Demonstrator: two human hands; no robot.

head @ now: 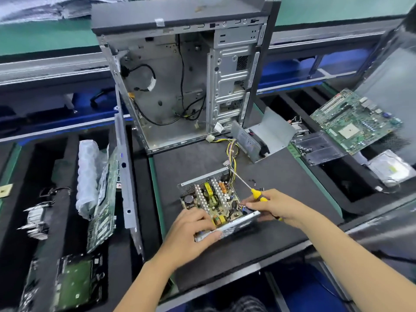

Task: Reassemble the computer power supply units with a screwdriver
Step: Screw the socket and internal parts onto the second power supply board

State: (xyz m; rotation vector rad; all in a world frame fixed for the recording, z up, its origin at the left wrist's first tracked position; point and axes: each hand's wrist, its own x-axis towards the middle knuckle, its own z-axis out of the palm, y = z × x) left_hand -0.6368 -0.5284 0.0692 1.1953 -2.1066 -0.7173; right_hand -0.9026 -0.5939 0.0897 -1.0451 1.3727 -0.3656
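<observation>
- Two main risks are judged from this position. The long steel shaft of the yellow-handled screwdriver (247, 188) is angled over the open grey metal power supply box (216, 203), its tip near the 1 o'clock corner where the yellow and black wire bundle (233, 152) leaves; a slip could scrape the exposed circuit board or nick a wire.
- Small dark screws (253, 181) are scattered on the black mat of the desk (281, 174) just beyond the tool, at about 2 o'clock from the box; they could be knocked away by the right wrist.
- The box could be shifted on the mat if the near wall is not kept braced while force is applied.
- The left hand (191, 230) is laid over the 7 o'clock corner of the box, fingers curled down round the perforated near wall, which is gripped.
- The right hand (270, 206) is placed at the 4 o'clock corner, with the screwdriver handle held across the palm and its fingertips (244, 202) reaching onto the board edge; whether something small is pinched there cannot be told.
- The box is lying uncovered at the middle of the desk, at 6 o'clock from the gutted grey tower case (184, 86).
</observation>
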